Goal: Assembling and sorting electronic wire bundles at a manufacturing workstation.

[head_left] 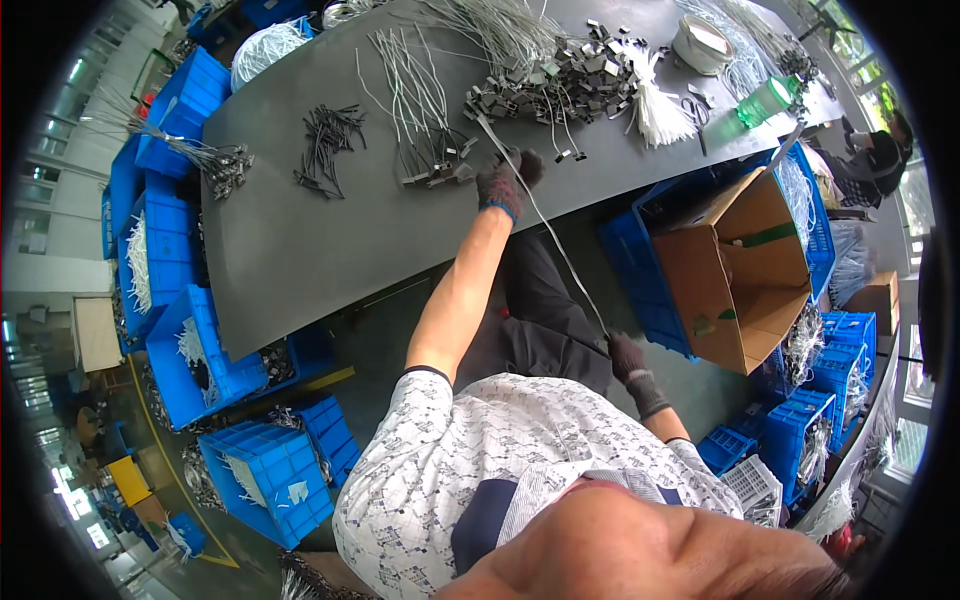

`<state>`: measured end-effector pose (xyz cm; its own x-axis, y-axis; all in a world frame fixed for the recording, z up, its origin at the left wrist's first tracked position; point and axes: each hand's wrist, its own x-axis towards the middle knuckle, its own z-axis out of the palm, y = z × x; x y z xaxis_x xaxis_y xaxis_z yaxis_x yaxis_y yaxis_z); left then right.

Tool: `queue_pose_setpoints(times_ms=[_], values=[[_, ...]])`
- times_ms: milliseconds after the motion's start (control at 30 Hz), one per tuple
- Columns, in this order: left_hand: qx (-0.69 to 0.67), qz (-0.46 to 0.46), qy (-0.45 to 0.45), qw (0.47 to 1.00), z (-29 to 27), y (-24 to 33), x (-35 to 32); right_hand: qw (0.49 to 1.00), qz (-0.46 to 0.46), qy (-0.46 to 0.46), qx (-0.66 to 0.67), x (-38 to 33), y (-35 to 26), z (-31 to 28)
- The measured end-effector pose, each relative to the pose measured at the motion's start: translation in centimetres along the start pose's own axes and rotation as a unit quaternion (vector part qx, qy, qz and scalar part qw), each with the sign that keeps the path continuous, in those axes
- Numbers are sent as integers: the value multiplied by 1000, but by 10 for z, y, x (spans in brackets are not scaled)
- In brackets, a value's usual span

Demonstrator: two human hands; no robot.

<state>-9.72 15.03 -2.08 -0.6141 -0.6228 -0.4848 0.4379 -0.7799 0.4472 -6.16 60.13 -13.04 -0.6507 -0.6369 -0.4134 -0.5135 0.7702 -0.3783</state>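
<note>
The left hand [508, 183], in a dark work glove, reaches out over the near edge of the dark desk [300, 250] and is closed around one end of a long grey strap [555, 245]; the right hand [628, 357], gloved too, is down beside the lap and closed on the strap's other end, so the strap runs taut from about 11 o'clock to 5 o'clock across the gap between desk and body. Just at 11 o'clock from the left hand lies a fanned bundle of grey wires with clips [420, 110], and at 1 o'clock from it a heap of small metal clips [560, 75]; a smaller pile of dark pins [325, 140] lies well apart at 10 o'clock. The likeliest slip, I judge, is that the stretched strap sweeps sideways and drags loose clips off the desk edge, since the heap lies near the strap's upper end. A pull that is too sharp could also slide the strap through a glove, as both grips are on its very ends. The open cardboard box [745, 270] in its blue crate [640, 270] stands at 2 o'clock from the right hand, near enough that the strap could snag a flap there.
</note>
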Motion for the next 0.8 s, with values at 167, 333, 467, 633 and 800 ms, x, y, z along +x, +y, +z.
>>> queue_pose_setpoints(times_ms=[167,333,467,633,800], values=[[42,249,13,968,18,50,-14,992,-8,-50,-112,34,2,-15],[101,322,-6,941,12,63,-25,984,-7,-85,-156,30,24,-10],[248,163,-53,953,3,52,-32,999,-10,-33,-7,47,-6,-20],[371,136,-71,916,-45,-2,-24,923,-178,150,308,117,-176,-97],[417,109,-117,895,-32,6,-56,873,-330,273,235,193,-250,-126]])
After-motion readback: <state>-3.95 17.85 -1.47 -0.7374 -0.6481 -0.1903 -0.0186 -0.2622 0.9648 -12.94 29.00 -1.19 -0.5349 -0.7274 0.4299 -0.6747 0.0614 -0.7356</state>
